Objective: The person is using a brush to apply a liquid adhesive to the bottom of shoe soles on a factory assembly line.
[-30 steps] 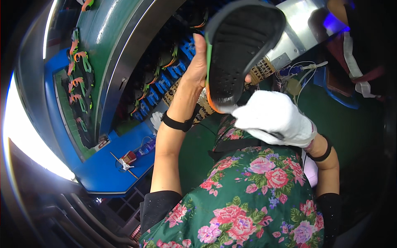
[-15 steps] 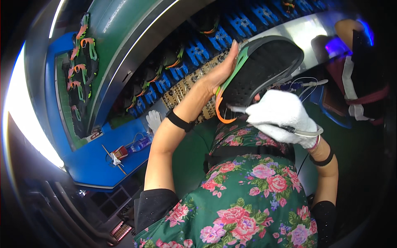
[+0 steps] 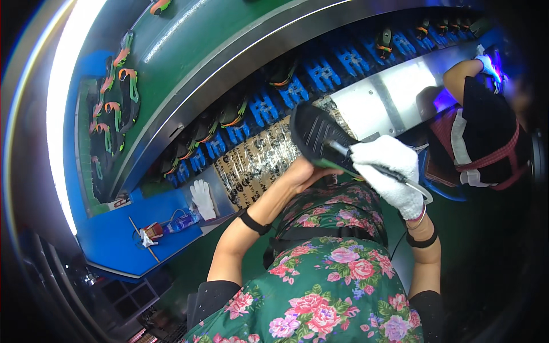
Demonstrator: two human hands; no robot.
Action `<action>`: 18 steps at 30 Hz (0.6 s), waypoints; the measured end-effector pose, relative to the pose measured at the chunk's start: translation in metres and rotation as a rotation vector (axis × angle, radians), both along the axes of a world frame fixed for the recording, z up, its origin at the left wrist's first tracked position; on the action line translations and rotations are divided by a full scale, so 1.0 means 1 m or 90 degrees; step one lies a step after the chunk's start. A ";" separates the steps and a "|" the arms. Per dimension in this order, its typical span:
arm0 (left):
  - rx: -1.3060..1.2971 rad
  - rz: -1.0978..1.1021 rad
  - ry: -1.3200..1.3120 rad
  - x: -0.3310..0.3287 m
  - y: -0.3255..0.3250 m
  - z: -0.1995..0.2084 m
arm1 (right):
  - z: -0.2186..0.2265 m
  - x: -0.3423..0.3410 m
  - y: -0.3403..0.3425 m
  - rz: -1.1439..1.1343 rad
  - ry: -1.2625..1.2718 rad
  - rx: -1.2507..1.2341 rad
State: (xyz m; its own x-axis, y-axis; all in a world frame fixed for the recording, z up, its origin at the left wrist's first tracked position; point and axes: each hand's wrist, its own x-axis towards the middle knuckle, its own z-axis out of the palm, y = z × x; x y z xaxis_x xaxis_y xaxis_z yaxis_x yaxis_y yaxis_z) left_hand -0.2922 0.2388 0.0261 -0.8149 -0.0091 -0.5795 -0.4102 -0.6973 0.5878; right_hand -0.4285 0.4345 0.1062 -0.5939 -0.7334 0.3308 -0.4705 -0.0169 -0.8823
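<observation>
A black moulded shoe (image 3: 319, 132) with a green edge is tilted up in front of me, over the flowered apron (image 3: 320, 268). Bare and closed around its lower edge is my left hand (image 3: 304, 173); part of its fingers is hidden. My right hand (image 3: 390, 174), in a white knitted glove, grips a pen-shaped tool (image 3: 338, 149) with a cord or hose running back along the hand. The tool's pale metal tip is at the shoe's black surface; whether it touches I cannot tell.
Beyond the shoe runs a line of blue holders (image 3: 264, 110), some bearing similar shoes. Patterned cardboard under clear tape (image 3: 257, 163) lines the near ledge. On the blue table (image 3: 108, 243) are a white glove (image 3: 203, 200) and a bottle (image 3: 183, 222). Another person (image 3: 486, 126) works at right.
The shoe has turned and tilted, moving left and showing a ribbed part instead of its holed surface. My left hand has lowered to its underside; the tool tip has shifted with the shoe.
</observation>
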 end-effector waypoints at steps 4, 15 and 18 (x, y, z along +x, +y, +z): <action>0.036 -0.055 0.075 0.018 -0.004 -0.009 | 0.000 0.006 0.002 0.025 0.068 -0.031; 0.574 0.170 0.295 0.009 0.013 0.021 | 0.028 0.010 -0.008 -0.102 0.157 -0.092; 0.502 0.202 0.201 0.003 0.019 0.016 | 0.034 0.004 -0.011 -0.091 0.220 -0.106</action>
